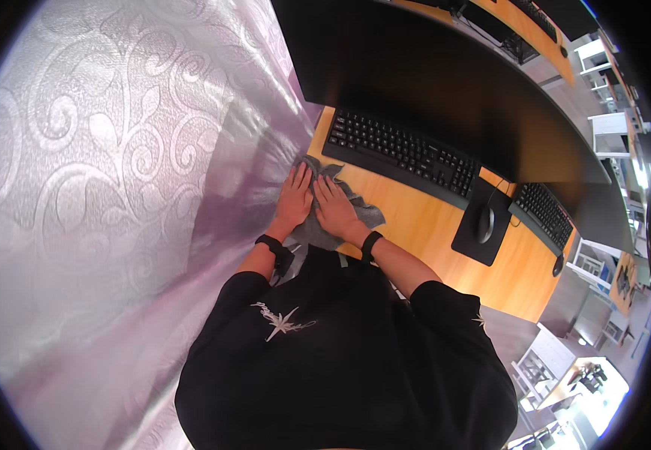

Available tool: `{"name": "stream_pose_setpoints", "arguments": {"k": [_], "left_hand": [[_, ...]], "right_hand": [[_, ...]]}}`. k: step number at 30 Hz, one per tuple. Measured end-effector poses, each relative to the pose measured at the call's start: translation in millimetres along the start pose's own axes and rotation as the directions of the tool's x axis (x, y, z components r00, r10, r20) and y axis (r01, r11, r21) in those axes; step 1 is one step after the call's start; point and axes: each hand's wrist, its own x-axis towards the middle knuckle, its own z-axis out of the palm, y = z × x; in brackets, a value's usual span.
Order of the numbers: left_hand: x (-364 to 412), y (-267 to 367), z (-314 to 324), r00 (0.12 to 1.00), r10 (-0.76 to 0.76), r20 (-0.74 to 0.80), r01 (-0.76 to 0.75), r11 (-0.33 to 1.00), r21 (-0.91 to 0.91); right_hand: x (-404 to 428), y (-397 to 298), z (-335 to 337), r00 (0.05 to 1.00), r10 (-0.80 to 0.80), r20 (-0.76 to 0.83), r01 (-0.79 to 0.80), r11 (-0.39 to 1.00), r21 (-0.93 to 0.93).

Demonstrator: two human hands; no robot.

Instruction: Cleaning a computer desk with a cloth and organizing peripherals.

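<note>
A crumpled grey cloth (322, 228) lies on the left end of a wooden desk (415, 219). My left hand (295, 197) rests on the cloth's left side, fingers stretched forward and close together. Beside it, my right hand (334, 208) lies flat on the cloth, its fingers slightly spread. Both palms face down, and neither hand is curled around the fabric. Part of the cloth is hidden beneath the hands. Just beyond it is a black keyboard (398, 154), which no hand touches.
Black monitors (426, 84) stand behind the keyboard. A mouse (485, 225) sits on a black mouse pad (466, 242), with a second keyboard (545, 214) and mouse (558, 264) farther right. A patterned silvery curtain (134, 140) hangs against the desk's left edge. White chairs (545, 354) stand at right.
</note>
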Motion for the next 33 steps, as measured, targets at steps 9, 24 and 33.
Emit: {"name": "stream_pose_setpoints", "arguments": {"k": [9,24,33], "left_hand": [[106.5,-58.4,-12.0,0.957,0.227,0.180,-0.238,0.970,0.043],[258.1,-100.0,-8.5,0.695,0.623,0.360,-0.659,0.752,-0.030],[164.5,-71.9,-23.9,0.763,0.430,0.483,-0.533,0.841,0.093]], "right_hand": [[91.5,-18.7,1.3,0.934,0.355,-0.038,-0.326,0.891,0.315],[214.4,6.2,-49.1,0.653,0.749,0.110,-0.666,0.499,0.554],[140.5,-34.5,-9.0,0.833,0.548,-0.076,-0.554,0.824,-0.120]]}}
